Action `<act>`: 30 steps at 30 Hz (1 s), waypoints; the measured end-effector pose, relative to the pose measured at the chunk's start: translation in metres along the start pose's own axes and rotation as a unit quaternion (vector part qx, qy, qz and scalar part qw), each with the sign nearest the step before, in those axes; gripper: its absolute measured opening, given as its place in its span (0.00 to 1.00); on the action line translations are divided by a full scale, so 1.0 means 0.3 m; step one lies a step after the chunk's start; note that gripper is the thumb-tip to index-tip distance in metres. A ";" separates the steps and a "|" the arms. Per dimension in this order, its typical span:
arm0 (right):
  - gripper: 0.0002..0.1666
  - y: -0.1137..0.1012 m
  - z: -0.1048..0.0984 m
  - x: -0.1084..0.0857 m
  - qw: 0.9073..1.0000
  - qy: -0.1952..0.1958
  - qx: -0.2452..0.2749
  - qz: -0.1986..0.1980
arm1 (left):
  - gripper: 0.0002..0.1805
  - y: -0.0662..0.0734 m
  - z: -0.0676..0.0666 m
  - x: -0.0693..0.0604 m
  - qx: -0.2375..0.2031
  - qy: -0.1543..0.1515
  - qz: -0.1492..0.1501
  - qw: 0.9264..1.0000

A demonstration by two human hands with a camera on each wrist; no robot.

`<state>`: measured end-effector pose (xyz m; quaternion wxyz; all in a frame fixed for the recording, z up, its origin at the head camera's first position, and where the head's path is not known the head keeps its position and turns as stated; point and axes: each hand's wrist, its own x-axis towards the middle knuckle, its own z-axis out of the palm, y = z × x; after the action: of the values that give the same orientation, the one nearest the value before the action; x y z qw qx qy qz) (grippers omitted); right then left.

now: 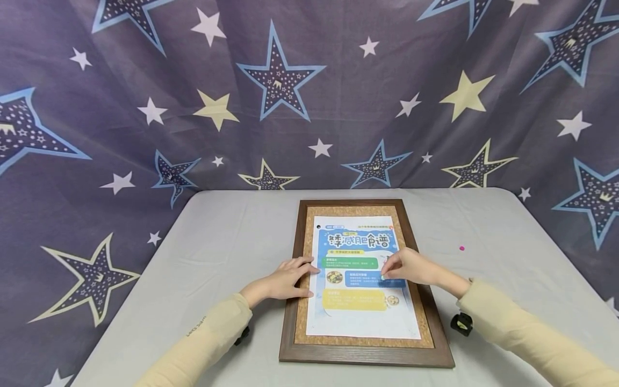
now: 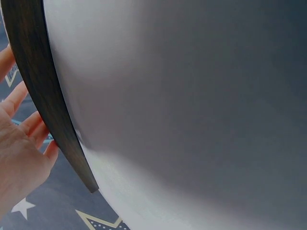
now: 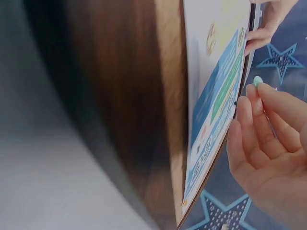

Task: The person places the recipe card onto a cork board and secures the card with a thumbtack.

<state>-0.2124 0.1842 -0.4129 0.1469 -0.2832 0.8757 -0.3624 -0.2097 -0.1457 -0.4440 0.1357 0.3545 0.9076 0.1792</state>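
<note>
A printed sheet (image 1: 362, 322) lies on a cork board with a dark wooden frame (image 1: 367, 355). Two pins hold its upper corners, a black one (image 1: 318, 227) at left and a reddish one (image 1: 391, 228) at right. My right hand (image 1: 416, 267) is over the sheet's right half, thumb and finger pinching a small pale green pin (image 3: 258, 80). My left hand (image 1: 282, 279) rests across the frame's left side with fingers spread, fingertips at the sheet's left edge. In the left wrist view, the fingers of that hand (image 2: 21, 153) touch the frame (image 2: 48, 96).
A small pink pin (image 1: 461, 248) lies on the grey tabletop (image 1: 232, 231) right of the board. Dark devices are at both wrists, the right one (image 1: 462, 323) beside the board's lower right. A star-patterned curtain (image 1: 309, 140) hangs behind the table.
</note>
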 end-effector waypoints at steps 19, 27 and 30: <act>0.05 -0.097 0.110 0.042 0.996 -0.061 0.050 -0.034 | 0.27 0.003 -0.004 0.001 -0.005 -0.003 -0.001 1.000; 0.04 -0.149 0.161 0.062 0.992 -0.090 0.072 -0.043 | 0.27 0.006 -0.005 -0.002 -0.003 0.001 0.001 1.000; 0.04 -0.166 0.177 0.071 0.991 -0.098 0.076 -0.049 | 0.27 0.007 -0.005 -0.002 -0.005 0.002 -0.001 1.000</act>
<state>-0.1854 0.1135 -0.4153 0.2355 -0.3478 0.8121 -0.4051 -0.2086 -0.1450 -0.4416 0.1357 0.3523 0.9074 0.1848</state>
